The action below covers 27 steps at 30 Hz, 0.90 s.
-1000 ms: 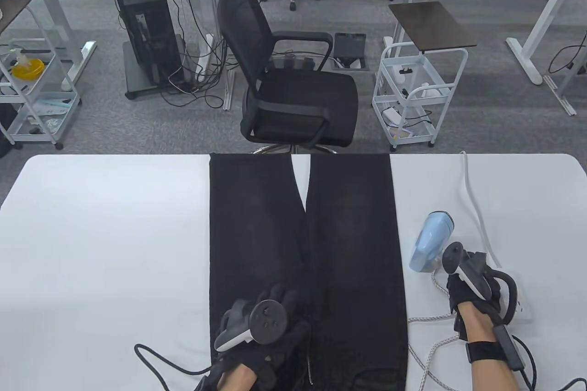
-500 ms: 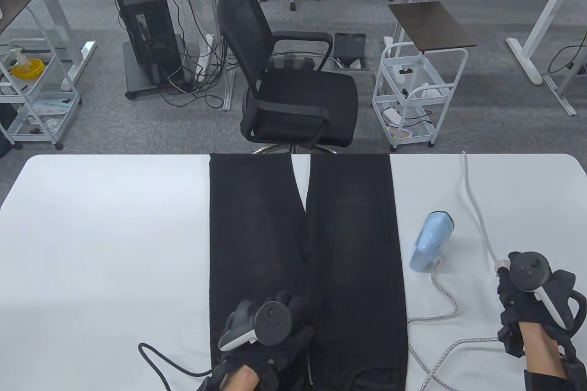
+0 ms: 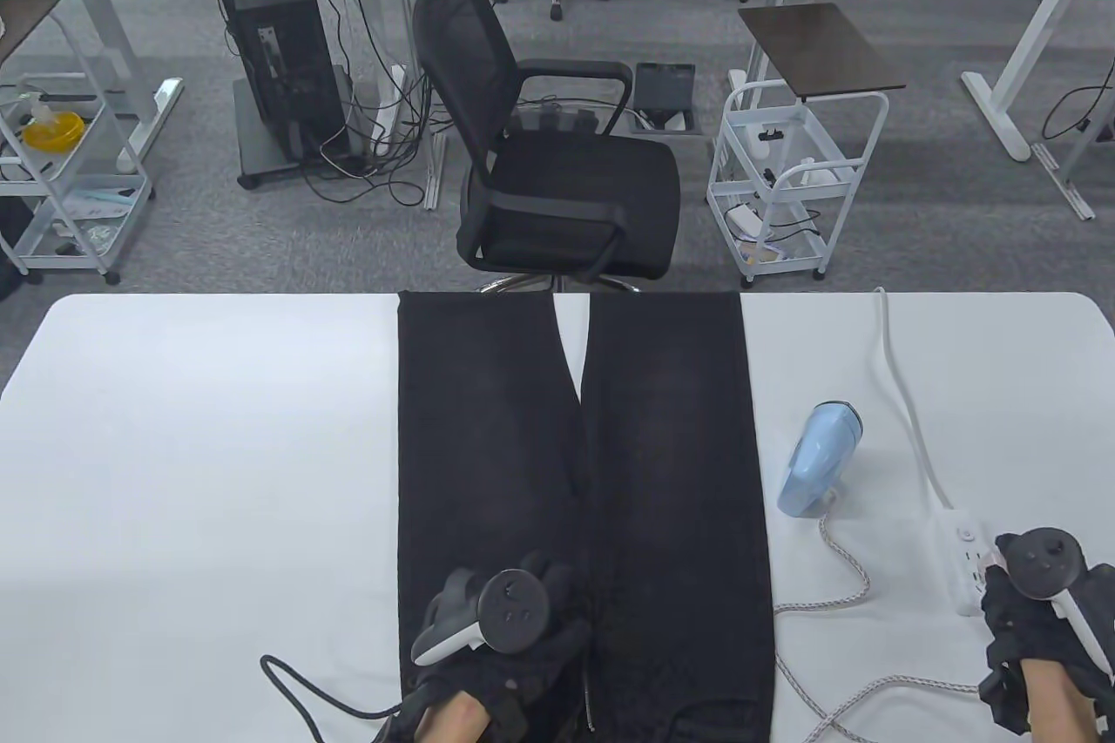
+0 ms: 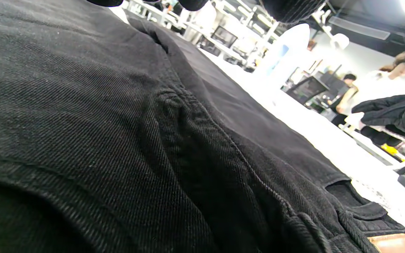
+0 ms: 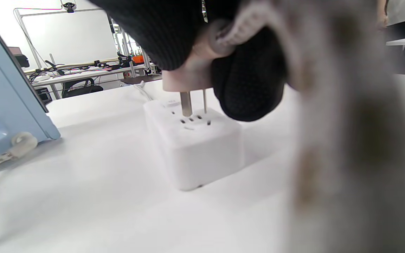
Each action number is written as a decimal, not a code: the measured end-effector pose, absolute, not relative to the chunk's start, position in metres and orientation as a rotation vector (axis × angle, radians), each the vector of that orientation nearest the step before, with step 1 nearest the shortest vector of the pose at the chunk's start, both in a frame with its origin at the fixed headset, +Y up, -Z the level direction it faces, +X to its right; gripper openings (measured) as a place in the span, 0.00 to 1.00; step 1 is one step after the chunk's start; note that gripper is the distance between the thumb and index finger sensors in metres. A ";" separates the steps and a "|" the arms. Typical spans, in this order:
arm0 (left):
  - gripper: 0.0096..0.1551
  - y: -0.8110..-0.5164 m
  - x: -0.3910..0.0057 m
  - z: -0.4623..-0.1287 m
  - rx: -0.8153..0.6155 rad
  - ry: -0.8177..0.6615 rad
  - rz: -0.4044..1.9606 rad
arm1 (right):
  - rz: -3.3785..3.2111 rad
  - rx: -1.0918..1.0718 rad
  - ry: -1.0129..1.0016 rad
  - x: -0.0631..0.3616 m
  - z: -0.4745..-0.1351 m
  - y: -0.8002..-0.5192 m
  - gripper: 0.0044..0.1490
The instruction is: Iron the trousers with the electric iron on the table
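The black trousers (image 3: 579,508) lie flat on the white tabletop (image 3: 200,464), in the middle, with the legs reaching to the far edge and the waist at the near edge. The left hand (image 3: 505,630) rests on the trousers close to the near edge, its fingers laid on the cloth and gripping nothing. The light blue electric iron (image 3: 816,458) stands on the tabletop just beside the right side of the trousers, and no hand touches it. Its braided cord (image 3: 836,595) runs in loops toward the near right corner. There the right hand (image 3: 1041,638) pinches the plug (image 5: 188,75) of the cord, and the pins of the plug are partly in the slots of the white power strip (image 5: 193,147), which lies near the right edge.
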<state>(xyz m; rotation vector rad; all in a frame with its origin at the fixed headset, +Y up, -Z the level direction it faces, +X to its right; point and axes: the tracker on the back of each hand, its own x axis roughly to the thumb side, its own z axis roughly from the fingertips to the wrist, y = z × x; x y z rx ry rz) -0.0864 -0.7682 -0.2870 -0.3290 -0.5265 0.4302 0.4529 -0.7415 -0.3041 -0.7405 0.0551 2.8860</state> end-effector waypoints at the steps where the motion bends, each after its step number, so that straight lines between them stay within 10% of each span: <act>1: 0.47 -0.768 -0.086 -0.287 -0.330 -0.526 0.431 | 2.893 -0.751 0.048 0.453 -0.303 -0.743 0.33; 27: 0.47 -0.770 -0.087 -0.287 -0.360 -0.516 0.429 | 2.992 -0.703 0.164 0.445 -0.308 -0.758 0.33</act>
